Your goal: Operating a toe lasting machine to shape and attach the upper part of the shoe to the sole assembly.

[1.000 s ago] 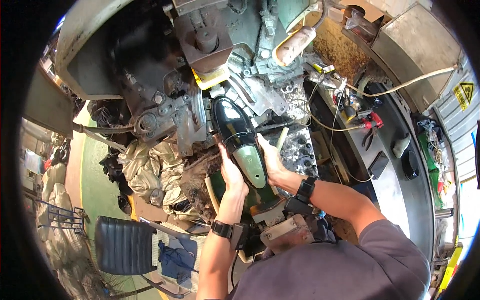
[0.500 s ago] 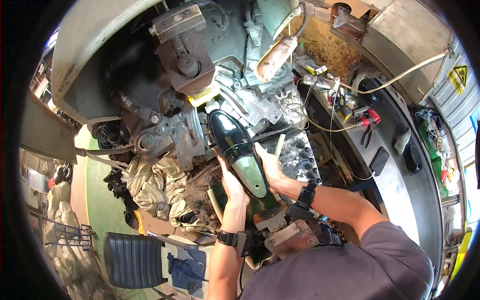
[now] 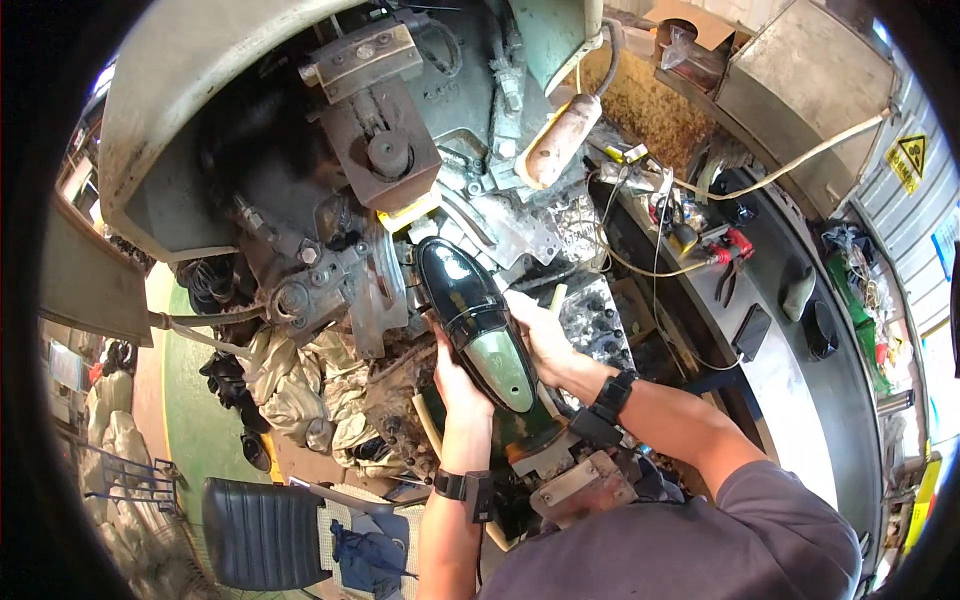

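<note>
A glossy black shoe upper (image 3: 452,280) is stretched over a green last (image 3: 500,365), whose surface shows at the shoe's opening with a small hole near the heel end. Its toe points away from me, toward the metal parts of a lasting machine (image 3: 385,150). Along the left side, my left hand (image 3: 458,380) is closed around the shoe, fingers partly hidden beneath it. My right hand (image 3: 545,340) grips the opposite side near the instep. Whether the toe touches the machine I cannot tell.
A cylindrical lamp (image 3: 560,142) hangs near the machine head. On the right, a curved bench (image 3: 790,400) carries a phone (image 3: 752,332), pliers (image 3: 727,283) and a red tool (image 3: 733,245). A black chair (image 3: 262,533) with blue cloth stands lower left, beside pale sacks (image 3: 285,375).
The view has shifted slightly, and the shoe with both hands sits a little lower in it. My grip on the shoe looks the same.
</note>
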A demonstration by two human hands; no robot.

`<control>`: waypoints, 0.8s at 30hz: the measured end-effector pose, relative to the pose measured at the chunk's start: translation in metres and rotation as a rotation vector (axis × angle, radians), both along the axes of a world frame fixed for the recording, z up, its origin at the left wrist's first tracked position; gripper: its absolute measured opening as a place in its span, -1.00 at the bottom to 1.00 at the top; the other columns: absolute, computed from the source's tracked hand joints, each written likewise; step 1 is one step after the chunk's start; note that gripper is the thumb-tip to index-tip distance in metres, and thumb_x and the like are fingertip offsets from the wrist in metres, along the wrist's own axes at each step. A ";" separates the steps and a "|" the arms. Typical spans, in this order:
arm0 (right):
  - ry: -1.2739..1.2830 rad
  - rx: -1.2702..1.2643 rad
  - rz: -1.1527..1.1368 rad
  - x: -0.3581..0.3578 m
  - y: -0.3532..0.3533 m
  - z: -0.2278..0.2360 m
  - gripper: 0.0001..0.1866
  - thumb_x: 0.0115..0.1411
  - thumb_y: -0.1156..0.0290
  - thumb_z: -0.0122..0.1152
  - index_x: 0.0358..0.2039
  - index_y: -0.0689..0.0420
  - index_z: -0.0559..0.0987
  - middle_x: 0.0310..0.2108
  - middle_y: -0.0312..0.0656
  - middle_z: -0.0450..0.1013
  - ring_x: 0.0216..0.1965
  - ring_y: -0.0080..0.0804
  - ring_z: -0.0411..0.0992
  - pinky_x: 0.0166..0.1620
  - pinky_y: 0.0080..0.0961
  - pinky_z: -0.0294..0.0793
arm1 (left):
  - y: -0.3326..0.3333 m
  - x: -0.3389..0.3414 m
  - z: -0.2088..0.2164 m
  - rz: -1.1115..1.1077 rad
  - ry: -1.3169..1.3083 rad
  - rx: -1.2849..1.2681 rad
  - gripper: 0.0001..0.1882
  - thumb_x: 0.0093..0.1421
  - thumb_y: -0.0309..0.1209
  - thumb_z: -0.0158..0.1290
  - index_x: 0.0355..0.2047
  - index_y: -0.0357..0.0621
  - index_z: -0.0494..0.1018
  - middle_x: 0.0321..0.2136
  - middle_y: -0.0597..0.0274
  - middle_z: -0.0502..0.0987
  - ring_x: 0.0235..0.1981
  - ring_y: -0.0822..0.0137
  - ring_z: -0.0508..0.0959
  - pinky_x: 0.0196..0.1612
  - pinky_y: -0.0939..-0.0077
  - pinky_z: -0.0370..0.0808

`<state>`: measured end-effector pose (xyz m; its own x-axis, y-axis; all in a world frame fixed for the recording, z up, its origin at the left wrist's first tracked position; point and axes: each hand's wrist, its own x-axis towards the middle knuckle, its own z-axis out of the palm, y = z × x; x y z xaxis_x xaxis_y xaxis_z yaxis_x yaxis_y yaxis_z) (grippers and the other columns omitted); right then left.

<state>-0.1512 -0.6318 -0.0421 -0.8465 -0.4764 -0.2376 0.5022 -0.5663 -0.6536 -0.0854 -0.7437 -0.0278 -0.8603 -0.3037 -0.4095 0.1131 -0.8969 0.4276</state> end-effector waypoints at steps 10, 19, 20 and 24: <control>-0.102 0.127 -0.152 0.009 0.001 0.009 -0.75 0.30 0.52 0.23 -0.02 0.29 0.58 -0.18 -0.20 0.59 -0.23 -0.50 0.56 -0.15 -0.51 0.61 | 0.005 0.005 0.001 0.088 -0.002 0.045 -0.52 0.46 -0.03 -0.12 0.10 -0.16 0.47 -0.02 0.14 0.60 -0.09 0.15 0.62 0.01 0.18 0.57; -0.041 0.111 -0.259 0.014 0.002 0.011 -0.74 0.28 0.51 0.28 -0.04 0.32 0.59 -0.19 -0.20 0.60 -0.26 -0.51 0.56 -0.18 -0.53 0.60 | 0.013 0.014 0.012 0.099 0.033 0.072 -0.56 0.44 -0.09 -0.11 0.08 -0.16 0.48 -0.04 0.13 0.61 -0.09 0.13 0.62 0.01 0.16 0.57; -0.043 0.108 -0.258 0.014 0.000 0.013 -0.74 0.28 0.51 0.28 -0.04 0.32 0.59 -0.19 -0.20 0.60 -0.26 -0.51 0.56 -0.18 -0.53 0.60 | 0.010 0.013 0.013 0.089 0.029 0.069 -0.56 0.44 -0.09 -0.11 0.08 -0.16 0.48 -0.04 0.13 0.61 -0.09 0.12 0.62 0.01 0.17 0.57; -0.082 0.131 -0.193 0.012 -0.001 0.020 -0.80 0.30 0.50 0.25 -0.10 0.30 0.60 -0.23 -0.22 0.59 -0.28 -0.52 0.55 -0.20 -0.53 0.60 | 0.005 0.008 0.007 0.130 -0.046 0.050 -0.56 0.44 -0.09 -0.08 0.07 -0.19 0.49 -0.05 0.13 0.61 -0.11 0.14 0.62 0.00 0.17 0.57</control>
